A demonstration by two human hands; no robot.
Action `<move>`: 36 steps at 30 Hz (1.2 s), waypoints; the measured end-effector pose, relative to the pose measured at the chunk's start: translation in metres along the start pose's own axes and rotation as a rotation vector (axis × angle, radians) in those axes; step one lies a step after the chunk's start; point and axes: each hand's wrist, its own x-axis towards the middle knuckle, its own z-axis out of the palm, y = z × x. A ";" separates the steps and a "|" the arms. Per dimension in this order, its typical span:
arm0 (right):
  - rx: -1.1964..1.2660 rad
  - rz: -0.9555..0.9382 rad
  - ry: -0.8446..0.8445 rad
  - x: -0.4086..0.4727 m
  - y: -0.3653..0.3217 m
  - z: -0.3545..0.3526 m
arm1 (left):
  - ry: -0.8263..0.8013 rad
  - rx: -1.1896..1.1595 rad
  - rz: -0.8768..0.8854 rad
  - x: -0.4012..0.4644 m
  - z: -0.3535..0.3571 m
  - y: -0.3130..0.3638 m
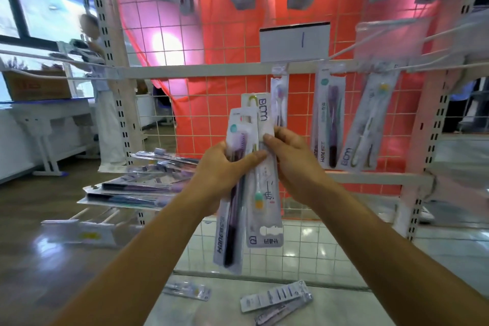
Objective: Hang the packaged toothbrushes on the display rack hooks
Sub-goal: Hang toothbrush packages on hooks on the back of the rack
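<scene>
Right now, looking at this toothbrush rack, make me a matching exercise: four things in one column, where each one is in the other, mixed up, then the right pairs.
Things
1. Hane pack with the purple brush
2. white label card
3. cardboard box
4. pack with white stripes

Places
A. lying on the floor in front of the rack
B. on the table at far left
C. clipped above the middle rail
D. held in the left hand

Pairs: 1-D, 2-C, 3-B, 4-A
</scene>
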 end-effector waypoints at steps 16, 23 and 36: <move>-0.184 -0.051 0.150 -0.018 -0.006 -0.054 | -0.002 -0.128 0.050 0.013 0.038 -0.011; -0.218 -0.102 0.163 -0.022 -0.004 -0.061 | -0.014 -0.089 0.101 0.010 0.054 -0.007; -0.439 0.173 -0.041 -0.037 0.012 -0.081 | 0.261 0.007 0.150 0.020 0.048 -0.019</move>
